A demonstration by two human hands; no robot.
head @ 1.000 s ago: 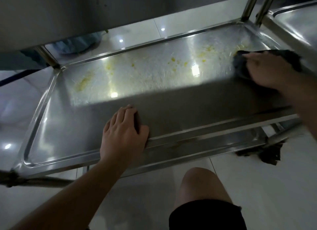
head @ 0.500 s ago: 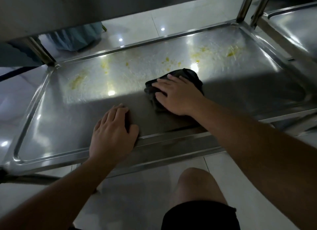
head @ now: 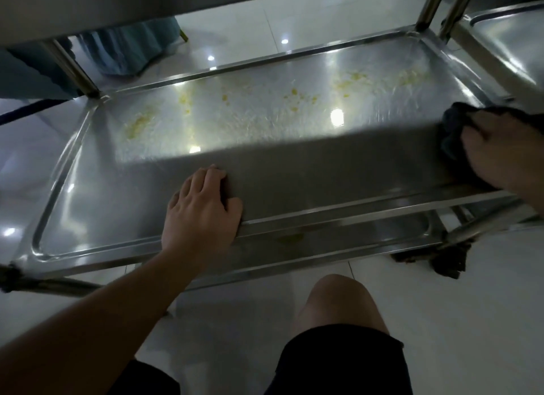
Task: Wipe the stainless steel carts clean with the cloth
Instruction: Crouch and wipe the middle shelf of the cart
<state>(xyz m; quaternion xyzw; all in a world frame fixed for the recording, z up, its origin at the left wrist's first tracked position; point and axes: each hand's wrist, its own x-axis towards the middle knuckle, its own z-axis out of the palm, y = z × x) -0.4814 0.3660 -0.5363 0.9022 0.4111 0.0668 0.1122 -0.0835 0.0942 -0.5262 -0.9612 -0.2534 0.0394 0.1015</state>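
A stainless steel cart shelf (head: 103, 206) lies low in front of me, its far half smeared with yellow residue (head: 138, 123). My left hand (head: 200, 212) rests flat on the shelf's near rim, fingers curled over the edge. At the shelf's right end, my right hand (head: 500, 150) presses a dark cloth (head: 453, 129) against the steel. The cloth bunches out to the left of my fingers; the rest of it is hidden under my palm.
An upper shelf (head: 88, 5) overhangs the top of the view, held by steel posts (head: 426, 8). A second steel cart (head: 509, 41) stands at the right. My bare knee (head: 338, 300) is below the shelf over white floor tiles. A dark rag-like scrap (head: 447, 259) lies by the right caster.
My right hand has swept the cloth from the shelf's middle back to its right end. The left hand has stayed on the near rim.
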